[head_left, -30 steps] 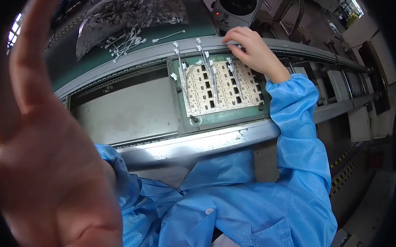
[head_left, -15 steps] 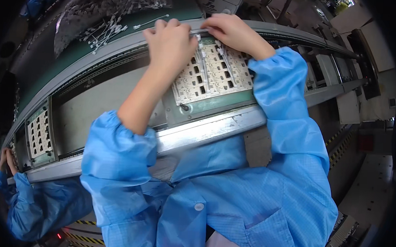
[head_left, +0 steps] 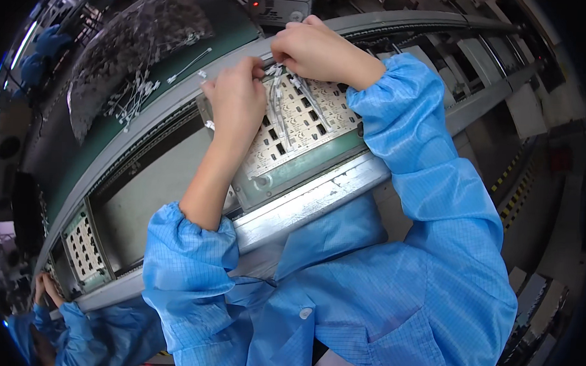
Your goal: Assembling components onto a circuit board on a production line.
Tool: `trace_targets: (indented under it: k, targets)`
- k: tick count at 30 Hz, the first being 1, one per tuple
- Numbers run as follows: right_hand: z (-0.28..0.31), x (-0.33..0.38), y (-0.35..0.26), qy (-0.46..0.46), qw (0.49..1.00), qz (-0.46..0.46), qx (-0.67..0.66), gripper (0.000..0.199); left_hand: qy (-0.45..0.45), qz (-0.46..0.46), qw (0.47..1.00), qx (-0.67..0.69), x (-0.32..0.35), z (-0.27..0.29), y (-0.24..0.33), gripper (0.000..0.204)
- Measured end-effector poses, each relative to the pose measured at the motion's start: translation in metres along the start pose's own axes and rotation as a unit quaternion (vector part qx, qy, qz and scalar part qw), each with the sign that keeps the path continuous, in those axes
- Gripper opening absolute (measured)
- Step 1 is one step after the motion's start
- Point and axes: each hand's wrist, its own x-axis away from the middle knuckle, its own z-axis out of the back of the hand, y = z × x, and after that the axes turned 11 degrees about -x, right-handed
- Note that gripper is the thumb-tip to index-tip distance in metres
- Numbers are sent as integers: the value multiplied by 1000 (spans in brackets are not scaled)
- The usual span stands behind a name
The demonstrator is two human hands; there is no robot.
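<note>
A cream circuit board [head_left: 308, 109] with rows of black parts sits on a green carrier [head_left: 287, 168] in the conveyor rail. Thin white wires [head_left: 278, 116] with white connectors lie across it. At the board's far left corner is my left hand [head_left: 236, 97], its fingers bent together; what they hold is hidden. White connector-like pieces [head_left: 208, 124] show beside its wrist. My right hand [head_left: 323, 52] reaches over the board's far edge with curled fingers, close to white connectors [head_left: 273, 70]. Whether those fingers grip one is hidden.
Beyond the rail [head_left: 144, 115], loose white wires [head_left: 135, 102] and a clear plastic bag [head_left: 138, 42] lie on a green surface. A grey machine [head_left: 280, 3] with a red light stands behind. At left, another board [head_left: 84, 248] sits in the line, near another person's hands [head_left: 47, 289].
The view has shifted, so the board and rail appear turned and further left. Both hands stay at the board's far edge; my left fingers have drawn closer together.
</note>
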Motion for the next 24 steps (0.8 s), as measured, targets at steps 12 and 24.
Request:
trace_targets:
  k: [12,24]
  targets:
    - [-7,-2,-10,111,989,91,-43,17,-65,142,973,-168,-9,62,-51,36]
    - [-42,-12,-15,122,982,115,-91,26,-40,-4,997,65,-7,39,-50,31]
